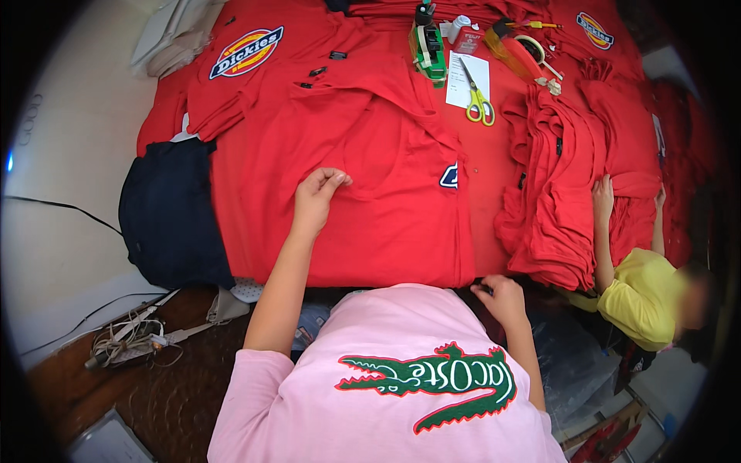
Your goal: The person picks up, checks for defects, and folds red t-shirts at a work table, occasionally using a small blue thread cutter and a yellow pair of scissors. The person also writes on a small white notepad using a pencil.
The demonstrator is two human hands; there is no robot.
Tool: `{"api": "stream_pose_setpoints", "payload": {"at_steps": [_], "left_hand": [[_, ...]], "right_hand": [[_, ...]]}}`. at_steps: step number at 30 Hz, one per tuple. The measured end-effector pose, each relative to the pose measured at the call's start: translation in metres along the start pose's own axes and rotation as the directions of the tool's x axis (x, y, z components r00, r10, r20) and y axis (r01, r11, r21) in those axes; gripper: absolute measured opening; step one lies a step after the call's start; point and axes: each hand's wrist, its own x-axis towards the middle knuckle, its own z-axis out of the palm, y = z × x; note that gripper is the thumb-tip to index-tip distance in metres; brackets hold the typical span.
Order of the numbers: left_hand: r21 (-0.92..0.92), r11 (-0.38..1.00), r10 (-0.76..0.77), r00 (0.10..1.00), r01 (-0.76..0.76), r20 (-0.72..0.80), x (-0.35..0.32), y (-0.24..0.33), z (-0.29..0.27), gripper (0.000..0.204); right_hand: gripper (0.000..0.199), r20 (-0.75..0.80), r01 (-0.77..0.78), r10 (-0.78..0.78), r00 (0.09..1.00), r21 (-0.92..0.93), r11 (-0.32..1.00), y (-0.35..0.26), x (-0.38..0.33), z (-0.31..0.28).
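Note:
A red T-shirt (347, 247) lies spread on the table before me, its neckline toward the middle and part of a printed badge at its right side. Over it is my left hand (318, 197), thumb and fingertips pinched together near the neckline; anything between them is too small to tell. My right hand (503, 298) is at the table's front edge, just off the shirt's lower right corner. Its fingers curl in, and what they hold, if anything, I cannot make out.
Yellow-handled scissors (477, 100) lie on a white paper (457, 85), beside a green tape dispenser (428, 50). Folded red garments (552, 193) are piled at right, where a co-worker in yellow (641, 297) handles red cloth. Dark navy fabric (170, 216) hangs at left; cables (135, 343) lie below.

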Motion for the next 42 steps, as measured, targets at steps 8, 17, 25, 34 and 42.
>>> {"api": "stream_pose_setpoints", "payload": {"at_steps": [8, 17, 25, 34, 42], "left_hand": [[-0.136, 0.967, -0.209, 0.976, 0.216, 0.06, -0.135, 0.07, -0.162, 0.014], [0.755, 0.386, -0.321, 0.844, 0.53, -0.429, -0.174, 0.055, -0.196, 0.064], [0.275, 0.962, -0.033, 0.994, 0.002, 0.107, 0.014, 0.07, -0.03, 0.031], [-0.513, 0.831, -0.228, 0.973, 0.217, 0.041, 0.147, 0.05, 0.072, 0.016], [-0.284, 0.957, 0.081, 0.995, -0.064, 0.05, 0.111, 0.089, 0.075, 0.007]], "right_hand": [[0.016, -0.226, 0.188, -0.147, 0.963, 0.17, 0.967, -0.008, 0.078, -0.038], [0.015, -0.555, 0.396, -0.286, 0.781, 0.085, 0.914, -0.101, 0.175, -0.043], [0.026, -0.58, 0.467, -0.328, 0.745, 0.102, 0.879, -0.216, 0.262, -0.051], [0.019, -0.301, 0.284, -0.072, 0.951, 0.755, 0.591, -0.22, 0.298, -0.05], [0.015, -0.399, 0.409, -0.165, 0.902, 0.667, 0.622, -0.243, 0.285, -0.091]]}}
